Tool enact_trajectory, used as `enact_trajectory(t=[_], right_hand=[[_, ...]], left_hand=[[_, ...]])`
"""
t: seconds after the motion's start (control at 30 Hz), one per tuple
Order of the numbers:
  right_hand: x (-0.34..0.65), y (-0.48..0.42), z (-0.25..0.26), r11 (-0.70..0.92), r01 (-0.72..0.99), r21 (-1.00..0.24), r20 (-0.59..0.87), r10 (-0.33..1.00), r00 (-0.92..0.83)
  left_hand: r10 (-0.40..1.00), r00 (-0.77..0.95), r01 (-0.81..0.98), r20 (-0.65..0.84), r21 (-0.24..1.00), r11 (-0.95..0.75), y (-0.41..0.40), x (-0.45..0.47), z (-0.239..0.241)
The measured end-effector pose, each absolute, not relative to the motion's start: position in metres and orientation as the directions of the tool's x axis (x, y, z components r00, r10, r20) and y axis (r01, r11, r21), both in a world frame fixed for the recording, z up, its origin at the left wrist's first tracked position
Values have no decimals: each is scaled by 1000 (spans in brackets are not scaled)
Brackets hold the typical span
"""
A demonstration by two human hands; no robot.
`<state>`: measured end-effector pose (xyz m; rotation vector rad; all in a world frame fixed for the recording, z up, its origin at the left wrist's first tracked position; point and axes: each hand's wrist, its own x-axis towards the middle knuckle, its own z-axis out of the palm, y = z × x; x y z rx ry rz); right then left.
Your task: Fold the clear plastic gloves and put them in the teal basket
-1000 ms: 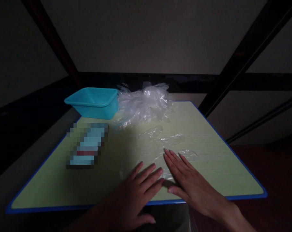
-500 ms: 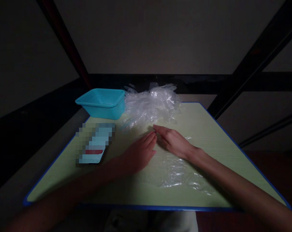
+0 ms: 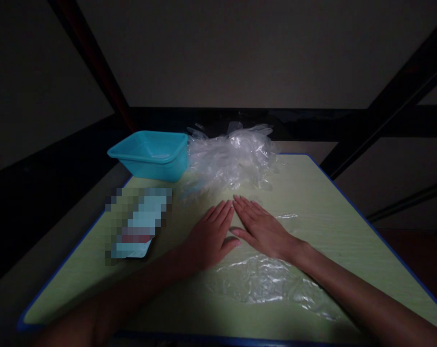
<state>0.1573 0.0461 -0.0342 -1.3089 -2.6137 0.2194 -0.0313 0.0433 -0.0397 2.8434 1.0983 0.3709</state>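
My left hand [image 3: 209, 235] and my right hand [image 3: 261, 225] lie flat side by side on a thin clear plastic glove [image 3: 267, 279] spread on the pale green table [image 3: 348, 231]. The fingers of both hands are stretched out and pressed down on the film, fingertips pointing away from me and nearly touching. The glove's crinkled wide end shows under my right forearm, nearer to me. A heap of more clear plastic gloves [image 3: 233, 159] sits at the far edge of the table, just beyond my fingertips.
A turquoise plastic tub [image 3: 151, 154] stands at the far left, next to the heap. A flat blurred object [image 3: 139, 224] lies on the table left of my left hand. The table has a blue rim. Dark beams cross behind it.
Both hands have slid from the near edge of the table away from me along the glove, flattening it. In the last half second they moved back a little and spread flat.
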Motion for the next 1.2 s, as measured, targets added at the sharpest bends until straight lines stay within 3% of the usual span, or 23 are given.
enact_trajectory(t=[0.23,0.43,0.57,0.7,0.8,0.97,1.2], right_hand=[[180,56,-34,471,847,-245,57,880,-472],[198,68,-30,403,843,-356,81,912,-402],[197,70,-23,348,811,-470,205,937,-283],[192,74,-20,335,818,-468,273,935,-227],[190,84,-18,302,816,-494,202,952,-229],[189,105,-12,188,658,-729,-45,947,-319],[179,102,-5,232,546,-805,35,937,-347]], left_hand=[[673,721,663,162,118,-739,44,-31,-38],[691,712,677,125,140,-723,43,-31,-36],[678,696,652,237,186,-735,43,-33,-34],[697,598,645,395,279,-711,42,-36,-27],[704,601,639,378,302,-708,40,-36,-22],[719,637,671,279,258,-695,39,-36,-22],[726,644,692,239,222,-687,41,-35,-23]])
